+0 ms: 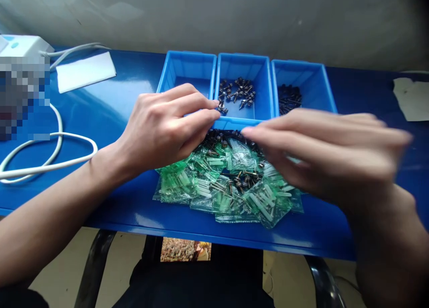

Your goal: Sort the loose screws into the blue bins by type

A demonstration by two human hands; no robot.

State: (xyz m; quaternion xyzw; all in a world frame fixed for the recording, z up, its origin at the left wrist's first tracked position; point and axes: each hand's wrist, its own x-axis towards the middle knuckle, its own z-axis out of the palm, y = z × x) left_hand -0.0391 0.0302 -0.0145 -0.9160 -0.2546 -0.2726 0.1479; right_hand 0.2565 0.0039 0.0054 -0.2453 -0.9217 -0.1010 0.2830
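My left hand [170, 122] bends over the near wall of the middle blue bin [243, 62], fingers drawn together and thumb out of sight. Dark screws [239, 91] lie inside that bin, some right by its fingertips; whether it pinches one is hidden. Blurred by motion, my right hand [331, 151] hovers over the right side of a heap of clear-green plastic packets [217, 196]. Its fingers point left and what they hold, if anything, cannot be made out. Pale plugs and screws show through the packets. Loose screws [243, 181] lie among them.
The left blue bin [191, 57] and right blue bin [298, 69] flank the middle one; the right holds dark screws [288, 97]. White cable [60, 140], white paper [86, 71] and a white device [25, 45] are at left. Another paper piece [412, 98] lies at right.
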